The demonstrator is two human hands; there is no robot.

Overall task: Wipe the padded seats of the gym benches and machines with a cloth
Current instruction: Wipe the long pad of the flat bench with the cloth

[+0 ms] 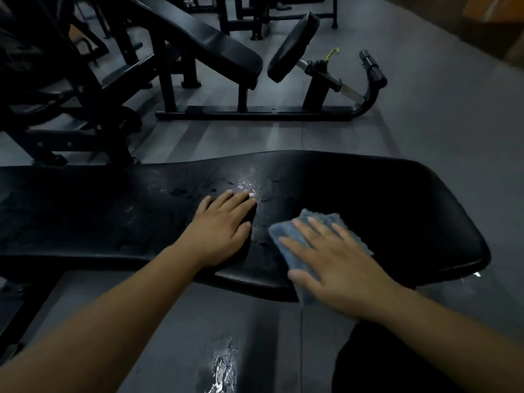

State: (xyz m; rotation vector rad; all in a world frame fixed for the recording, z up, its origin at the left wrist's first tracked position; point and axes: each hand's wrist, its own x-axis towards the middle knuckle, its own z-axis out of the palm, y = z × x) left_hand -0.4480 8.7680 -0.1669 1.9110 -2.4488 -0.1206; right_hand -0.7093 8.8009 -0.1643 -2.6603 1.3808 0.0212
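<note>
A long black padded bench seat (pixel 397 211) runs across the middle of the view, worn and scuffed near its centre. My right hand (pixel 337 259) lies flat with spread fingers on a blue cloth (pixel 286 236), pressing it onto the pad near the front edge. My left hand (pixel 224 225) rests flat on the pad just left of the cloth, fingers straight and together. Part of the cloth hangs over the pad's front edge under my right palm.
Beyond the bench stands a black incline bench (pixel 215 43) with a small tilted seat pad (pixel 292 46) on a floor frame (pixel 255 112). More dark machine frames (pixel 71 109) crowd the back left. Grey floor (pixel 425 123) lies between, with a scuffed patch (pixel 221 367) near me.
</note>
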